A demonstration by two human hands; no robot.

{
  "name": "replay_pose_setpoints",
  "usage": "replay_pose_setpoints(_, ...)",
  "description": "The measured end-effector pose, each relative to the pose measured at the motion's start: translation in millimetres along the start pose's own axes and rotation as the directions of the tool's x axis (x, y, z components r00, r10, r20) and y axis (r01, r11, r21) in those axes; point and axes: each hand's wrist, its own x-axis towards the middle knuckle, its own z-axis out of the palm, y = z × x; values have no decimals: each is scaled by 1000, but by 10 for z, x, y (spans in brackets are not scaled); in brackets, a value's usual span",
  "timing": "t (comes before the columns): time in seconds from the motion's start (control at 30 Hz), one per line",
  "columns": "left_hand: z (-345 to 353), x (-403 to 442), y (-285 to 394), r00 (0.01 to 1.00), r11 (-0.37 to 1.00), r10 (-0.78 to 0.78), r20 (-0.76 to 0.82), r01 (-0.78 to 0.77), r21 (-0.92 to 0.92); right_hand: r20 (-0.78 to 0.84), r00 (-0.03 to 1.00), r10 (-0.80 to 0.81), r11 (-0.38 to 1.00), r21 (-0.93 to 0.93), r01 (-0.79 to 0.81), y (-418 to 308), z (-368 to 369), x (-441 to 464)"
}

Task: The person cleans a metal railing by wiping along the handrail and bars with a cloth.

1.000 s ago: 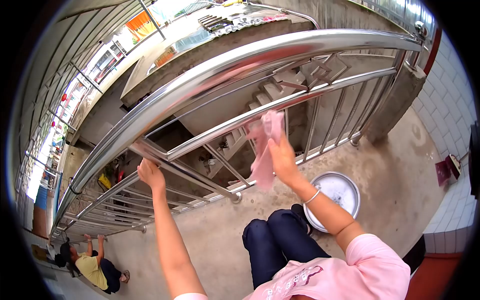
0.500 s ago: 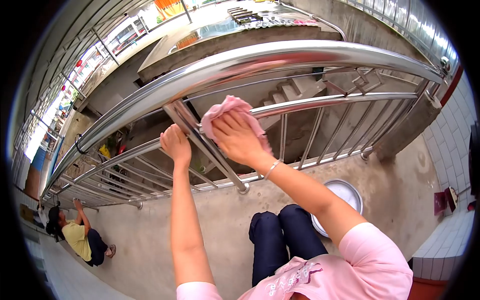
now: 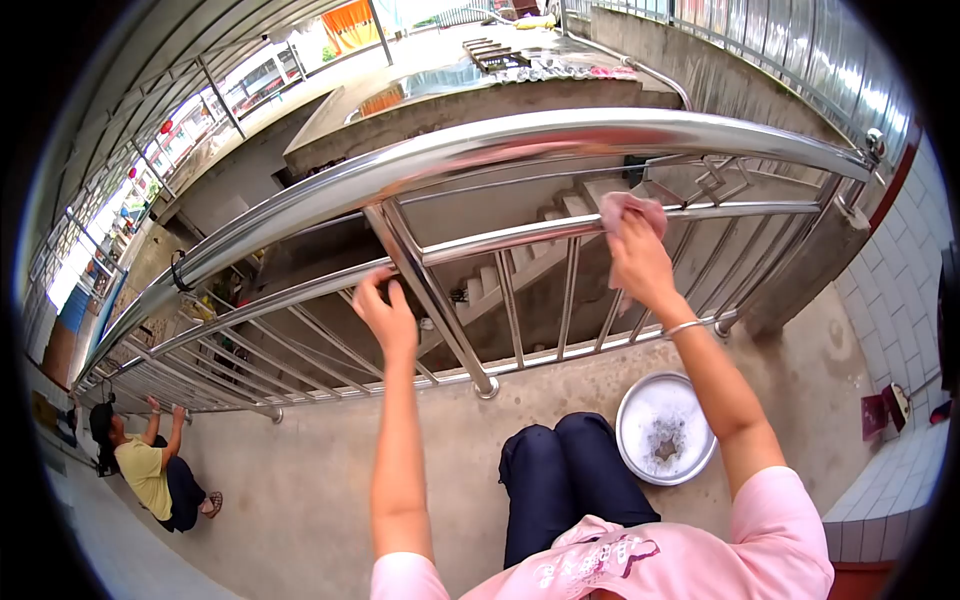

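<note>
My right hand [image 3: 642, 262] presses a pink cloth [image 3: 630, 208] around the middle rail [image 3: 520, 237] of the metal railing, right of the thick post [image 3: 412, 255]. Part of the cloth hangs below the rail. On the other side of that post is my left hand [image 3: 388, 315], fingers apart and slightly bent, with nothing in it. Its fingertips are close to the middle rail; whether they touch it I cannot tell. Above both hands curves the wide, shiny top rail [image 3: 560, 130].
A round basin [image 3: 625, 425] with whitish suds stands on the concrete floor [image 3: 300, 480] beside my knees. Far left, another person [image 3: 150, 460] in a yellow shirt crouches at the railing. Stairs [image 3: 510, 270] lie beyond the bars; a tiled wall [image 3: 890, 290] stands at right.
My right hand has slid right along the middle rail with the cloth, away from the post. The left hand has loosened from its closed grip beside the post. More of the basin shows.
</note>
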Motion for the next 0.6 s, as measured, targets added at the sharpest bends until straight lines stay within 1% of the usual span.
replay_pose_setpoints(0.03,35,-172,10,993,998,45,-106,-40,53,-38,998,44,997,68,-41,128,-29,-37)
replay_pose_setpoints(0.07,22,-356,268,997,993,-67,-39,63,-95,149,953,265,881,364,-302,101,-157,-2)
replay_pose_setpoints(0.1,11,-528,530,985,958,-167,44,173,-231,389,834,392,617,561,-552,28,-370,26)
replay_pose_setpoints(0.13,180,-690,389,951,861,-193,241,282,-424,520,753,404,397,641,-656,-170,-578,80)
replay_pose_setpoints(0.17,182,-857,757,918,716,-177,354,367,-594,647,665,373,153,664,-732,-447,-725,119)
replay_pose_setpoints(0.2,91,-975,1188,824,458,-244,511,562,-688,585,796,155,337,726,-599,-769,-778,98)
replay_pose_setpoints(0.23,40,-1145,1488,695,144,-247,675,716,-684,522,849,-78,478,767,-428,-989,-821,25)
replay_pose_setpoints(0.27,153,-1368,1467,635,37,-252,730,761,-648,491,820,-293,631,744,-220,-1016,-836,-21)
replay_pose_setpoints(0.3,166,-1448,1354,597,-42,-252,761,779,-625,445,733,-514,694,718,51,-1102,-807,32)
replay_pose_setpoints(0.33,49,-1467,1321,607,-35,-258,752,772,-635,644,616,-454,822,569,12,-1245,-1112,162)
replay_pose_setpoints(0.37,-68,-1501,1281,507,-225,-127,852,822,-523,633,654,-415,821,571,-32,-1244,-1113,118)
replay_pose_setpoints(0.4,-215,-1448,1189,440,-370,17,898,837,-404,621,676,-396,846,534,5,-1236,-1148,279)
replay_pose_setpoints(0.43,-313,-1480,1104,418,-437,-28,908,812,-387,621,695,-363,874,485,24,-1188,-1211,389)
replay_pose_setpoints(0.47,-407,-1552,941,396,-470,60,916,821,-324,510,781,-361,862,502,70,-1137,-1163,337)
replay_pose_setpoints(0.5,-508,-1516,758,407,-490,137,903,821,-295,464,858,-219,827,556,-89,-1020,-1209,577)
replay_pose_setpoints(0.53,-640,-1417,754,418,-486,127,899,817,-311,304,934,-190,775,630,-47,-920,-1155,691)
replay_pose_setpoints(0.57,-772,-1341,791,404,-329,-52,913,856,-398,287,934,-214,779,627,-14,-872,-1129,674)
replay_pose_setpoints(0.6,-883,-1279,795,432,-150,-252,866,867,-476,123,983,-136,771,636,27,-715,-1142,927)
